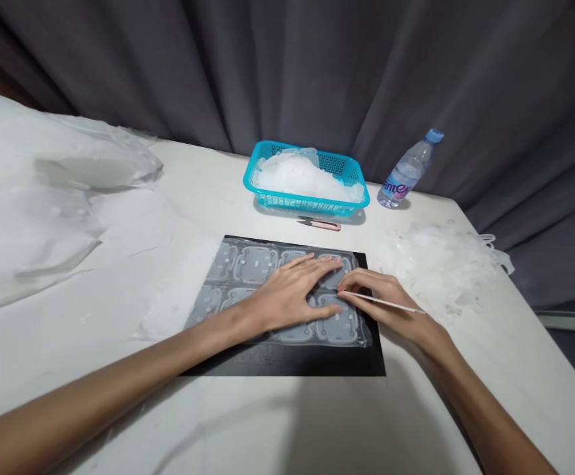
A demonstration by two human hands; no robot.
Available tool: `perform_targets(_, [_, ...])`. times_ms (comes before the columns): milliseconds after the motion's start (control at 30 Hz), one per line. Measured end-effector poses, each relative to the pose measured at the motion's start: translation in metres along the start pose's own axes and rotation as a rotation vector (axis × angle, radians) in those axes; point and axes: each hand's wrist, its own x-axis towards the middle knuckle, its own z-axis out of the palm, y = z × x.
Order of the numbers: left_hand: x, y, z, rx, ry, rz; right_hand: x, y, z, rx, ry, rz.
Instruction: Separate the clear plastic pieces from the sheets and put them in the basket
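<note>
A translucent moulded plastic sheet (253, 265) with rows of rounded rectangular shapes lies on a black mat (267, 361). My left hand (300, 290) rests flat across the sheet, fingers spread and thumb apart, hiding part of its middle. At the sheet's right side, my right hand (383, 300) is closed in a pinch around a thin white stick-like tool (391, 304). The tool's tip touches or nearly touches the sheet between two of the right-hand shapes; the fingers partly hide that spot.
Behind the mat lie pink-handled thread snips (321, 224) and a turquoise basket (307, 205) holding white, translucent pieces. A water bottle (408, 173) stands to its right. Loose clear plastic scraps (438, 264) are heaped at right; large plastic bags (30, 198) cover the left. A dark curtain (297, 72) hangs behind.
</note>
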Motion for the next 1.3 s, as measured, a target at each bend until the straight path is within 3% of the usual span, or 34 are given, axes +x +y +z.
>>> perform_targets(200, [0.0, -0.001, 0.0, -0.002, -0.015, -0.007, -0.006, 0.003, -0.005, -0.066, -0.002, -0.015])
perform_targets(433, [-0.001, -0.002, 0.002, -0.016, 0.009, 0.018, -0.004, 0.005, 0.002, -0.089, 0.004, -0.134])
perform_targets(600, [-0.005, 0.0, -0.001, -0.011, 0.015, 0.039, -0.006, 0.018, 0.012, -0.373, 0.046, -0.284])
perform_targets(767, [-0.009, 0.001, -0.002, -0.03, 0.075, -0.044, -0.002, 0.036, 0.029, -0.624, 0.123, -0.426])
perform_targets(833, [-0.008, -0.001, -0.001, -0.038, 0.064, -0.09, 0.012, 0.041, 0.02, -0.588, 0.231, -0.432])
perform_targets(900, [-0.008, -0.004, 0.0, -0.055, 0.045, -0.113, 0.033, 0.045, -0.006, -0.536, 0.411, -0.386])
perform_targets(1000, [-0.008, -0.006, 0.0, -0.099, 0.057, -0.102, 0.065, 0.047, -0.062, -0.487, 0.872, -0.149])
perform_targets(1033, [-0.009, -0.006, 0.0, -0.12, 0.083, -0.095, 0.071, 0.046, -0.078, -0.473, 0.982, -0.083])
perform_targets(1100, [-0.009, -0.005, -0.002, -0.177, 0.145, -0.069, 0.074, 0.038, -0.098, -0.413, 1.075, -0.001])
perform_targets(1200, [-0.006, -0.006, -0.006, -0.391, 0.193, -0.092, 0.06, 0.013, -0.081, -0.3, 0.962, -0.014])
perform_targets(1300, [0.0, -0.01, -0.014, -0.729, 0.133, -0.186, 0.038, -0.016, -0.029, -0.205, 0.59, -0.106])
